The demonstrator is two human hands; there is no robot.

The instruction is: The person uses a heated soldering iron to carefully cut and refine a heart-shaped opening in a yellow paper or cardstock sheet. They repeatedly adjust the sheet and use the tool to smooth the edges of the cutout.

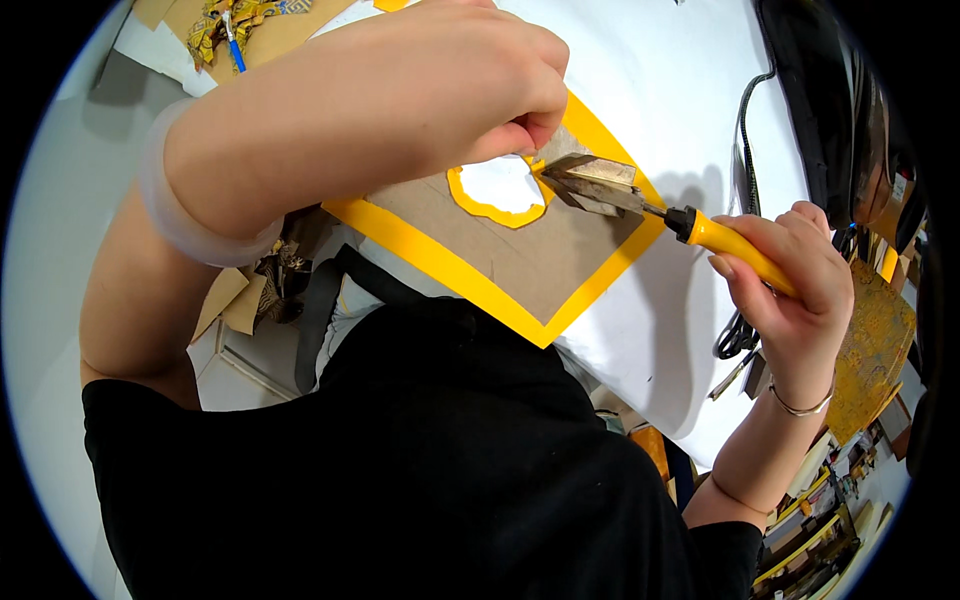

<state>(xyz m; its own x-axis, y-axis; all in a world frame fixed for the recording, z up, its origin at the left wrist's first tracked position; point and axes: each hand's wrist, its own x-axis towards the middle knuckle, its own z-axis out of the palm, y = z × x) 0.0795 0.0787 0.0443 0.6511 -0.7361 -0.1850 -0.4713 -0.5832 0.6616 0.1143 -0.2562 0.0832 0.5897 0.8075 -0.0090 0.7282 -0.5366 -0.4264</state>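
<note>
A grey-brown board (pixel 530 265) with a yellow border lies on the white tabletop, its near corner pointing toward me. In it is a wavy-edged opening rimmed with yellow material (pixel 510 216); white shows through. My left hand (pixel 510 90) reaches across from the left, fingertips pinched together at the upper right of that rim; I cannot see exactly what is between them. My right hand (pixel 795 270) is closed around the yellow handle of a small craft iron (pixel 600 185) with a bladed metal head. The iron's tip meets the rim, close beside my left fingertips.
A black cord (pixel 745 120) runs down the table's right side and coils near my right wrist. A blue pen (pixel 234 45) and patterned yellow fabric scraps (pixel 207 40) lie at the far left. Gold patterned material (pixel 872 350) and various supplies fill the right edge.
</note>
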